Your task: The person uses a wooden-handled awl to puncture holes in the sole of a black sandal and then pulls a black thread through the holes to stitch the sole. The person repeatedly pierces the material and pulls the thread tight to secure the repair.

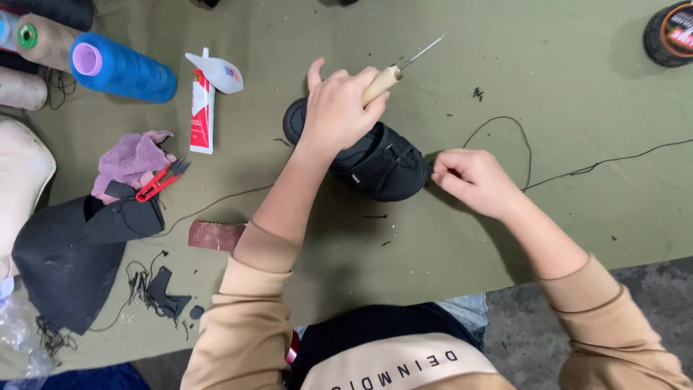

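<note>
A small black shoe [386, 165] lies on the olive-green cloth [563, 87] in the middle. My left hand [338, 108] rests on top of the shoe and grips a wooden-handled awl [393, 72], its metal needle pointing up and to the right. At the shoe's right end, my right hand [473, 180] pinches a thin black thread [556, 177]. The thread loops behind that hand and trails off to the right edge.
At the left lie a blue thread spool [123, 68], tan spools [43, 40], a red and white glue tube [202, 108], a white squeeze bottle [220, 72], red snips [160, 180] on a pink rag [130, 159], black material pieces [72, 253] and a reddish sanding block [215, 235]. A round tin [671, 32] sits top right.
</note>
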